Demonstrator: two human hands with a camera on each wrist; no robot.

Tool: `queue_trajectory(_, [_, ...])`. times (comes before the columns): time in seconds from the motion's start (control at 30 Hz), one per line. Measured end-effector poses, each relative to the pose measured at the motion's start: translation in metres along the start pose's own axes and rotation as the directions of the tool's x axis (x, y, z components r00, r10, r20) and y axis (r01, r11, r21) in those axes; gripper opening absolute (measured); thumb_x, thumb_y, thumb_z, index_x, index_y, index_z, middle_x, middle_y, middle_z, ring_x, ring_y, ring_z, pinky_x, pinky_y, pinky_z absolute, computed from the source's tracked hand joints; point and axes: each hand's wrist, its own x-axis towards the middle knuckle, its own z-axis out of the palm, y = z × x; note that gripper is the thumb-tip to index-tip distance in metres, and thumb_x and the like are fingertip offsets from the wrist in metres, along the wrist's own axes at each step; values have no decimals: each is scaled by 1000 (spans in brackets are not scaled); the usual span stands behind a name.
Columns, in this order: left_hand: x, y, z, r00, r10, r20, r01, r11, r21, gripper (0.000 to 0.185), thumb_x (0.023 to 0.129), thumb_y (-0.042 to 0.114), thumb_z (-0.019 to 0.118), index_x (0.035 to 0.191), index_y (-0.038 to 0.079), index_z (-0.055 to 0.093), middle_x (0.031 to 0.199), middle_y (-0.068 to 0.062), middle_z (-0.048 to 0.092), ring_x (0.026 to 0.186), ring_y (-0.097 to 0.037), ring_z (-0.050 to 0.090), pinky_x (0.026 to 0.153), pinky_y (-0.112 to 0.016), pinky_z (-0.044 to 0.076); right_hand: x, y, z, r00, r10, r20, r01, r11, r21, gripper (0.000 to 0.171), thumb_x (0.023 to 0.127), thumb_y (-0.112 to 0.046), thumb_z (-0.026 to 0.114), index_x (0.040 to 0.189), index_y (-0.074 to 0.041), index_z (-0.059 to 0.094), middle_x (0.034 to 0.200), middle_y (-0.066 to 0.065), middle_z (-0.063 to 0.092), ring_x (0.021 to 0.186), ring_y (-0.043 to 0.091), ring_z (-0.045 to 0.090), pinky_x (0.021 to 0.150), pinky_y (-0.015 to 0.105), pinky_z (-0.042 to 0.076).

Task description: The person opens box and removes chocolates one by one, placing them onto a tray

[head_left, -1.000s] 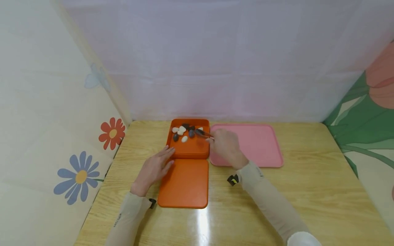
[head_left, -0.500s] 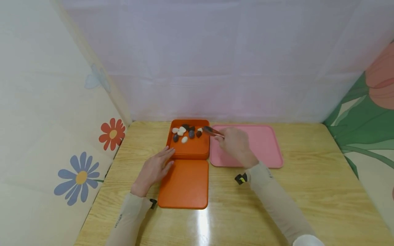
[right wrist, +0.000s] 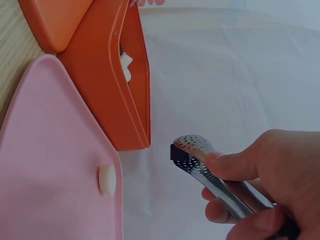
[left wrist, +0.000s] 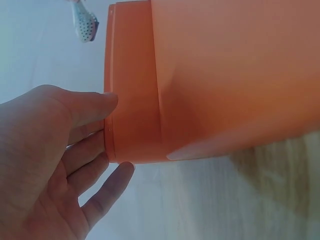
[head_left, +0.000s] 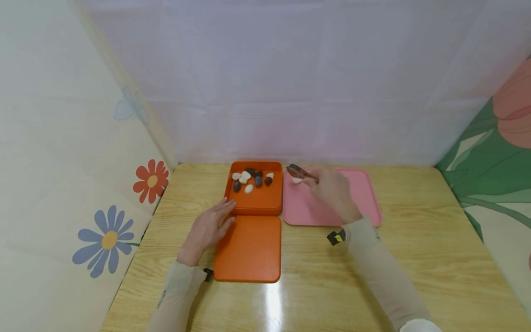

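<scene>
My right hand (head_left: 332, 188) grips metal tongs (head_left: 300, 172) with perforated ends, raised over the far left part of the pink tray (head_left: 348, 207). In the right wrist view a small black block (right wrist: 179, 152) sits between the tong ends. A white pebble-like piece (right wrist: 107, 180) lies on the tray near its edge. Left of the tray stands an orange box (head_left: 257, 200) holding several white and dark pebble-like pieces (head_left: 249, 188). My left hand (head_left: 209, 226) rests with its fingers extended at the box's near left corner; thumb and fingertips touch the box in the left wrist view.
A flat orange lid (head_left: 249, 249) lies directly in front of the box on the wooden table (head_left: 415, 249). Behind the table hangs a pale cloth backdrop (head_left: 290, 92), with flower-printed sheets at both sides.
My right hand and the tongs have moved right, out from over the orange box to above the pink tray. A white piece on the tray now shows. The left hand stays put.
</scene>
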Motion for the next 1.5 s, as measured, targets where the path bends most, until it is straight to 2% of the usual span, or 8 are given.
queue_trajectory(0.2, [0, 0, 0, 1000, 3, -13, -3, 1000, 3, 53, 100, 16, 77, 149, 3, 62, 152, -14, 63, 146, -35, 56, 103, -57, 57, 1, 10, -2, 1000, 7, -3, -7, 1000, -4, 30, 104, -41, 69, 124, -22, 82, 69, 0, 64, 52, 13, 47, 45, 27, 37])
queue_trajectory(0.4, [1, -1, 0, 1000, -12, 3, 12, 1000, -10, 53, 101, 18, 76, 150, 5, 62, 154, -12, 62, 146, -34, 55, 104, -57, 56, 1, 17, -2, 999, 34, -10, -35, 999, -23, 29, 103, -40, 70, 123, -23, 82, 71, 1, 65, 53, 13, 49, 46, 28, 36])
queue_trajectory(0.7, [1, 1, -2, 999, -39, 23, 40, 999, -25, 53, 101, 18, 75, 150, 4, 61, 154, -13, 61, 148, -35, 53, 107, -58, 54, -7, 23, -1, 995, 103, -2, -103, 995, -4, 35, 104, -42, 69, 130, -22, 79, 64, 1, 58, 49, 11, 41, 43, 26, 33])
queue_trajectory(1.03, [2, 2, -1, 1000, -29, 6, 30, 999, -18, 53, 100, 16, 76, 149, 3, 62, 152, -14, 63, 146, -35, 55, 108, -58, 54, -7, 33, 6, 989, 136, -51, -137, 990, -20, 35, 103, -46, 69, 122, -20, 82, 61, 1, 56, 49, 12, 42, 43, 27, 33])
queue_trajectory(1.2, [2, 3, -3, 999, -33, 13, 33, 999, -24, 53, 100, 15, 77, 149, 4, 63, 152, -13, 63, 146, -35, 55, 108, -58, 54, -10, 37, 9, 986, 151, -68, -151, 989, -2, 35, 102, -45, 71, 102, -13, 85, 60, 1, 56, 49, 13, 44, 43, 27, 34])
queue_trajectory(1.27, [2, 3, -3, 999, -38, 18, 38, 999, -23, 52, 100, 15, 76, 149, 4, 63, 153, -13, 63, 146, -34, 55, 108, -58, 54, -10, 39, 10, 985, 156, -71, -155, 988, 8, 34, 102, -43, 71, 99, -12, 84, 59, 1, 56, 48, 13, 44, 42, 26, 34])
queue_trajectory(1.5, [2, 3, -5, 998, -47, 33, 47, 998, -28, 52, 101, 17, 75, 150, 5, 62, 153, -11, 63, 147, -33, 55, 109, -57, 54, -11, 44, 15, 985, 144, -96, -143, 990, 9, 33, 102, -40, 71, 120, -16, 83, 60, 2, 59, 48, 13, 45, 42, 27, 34])
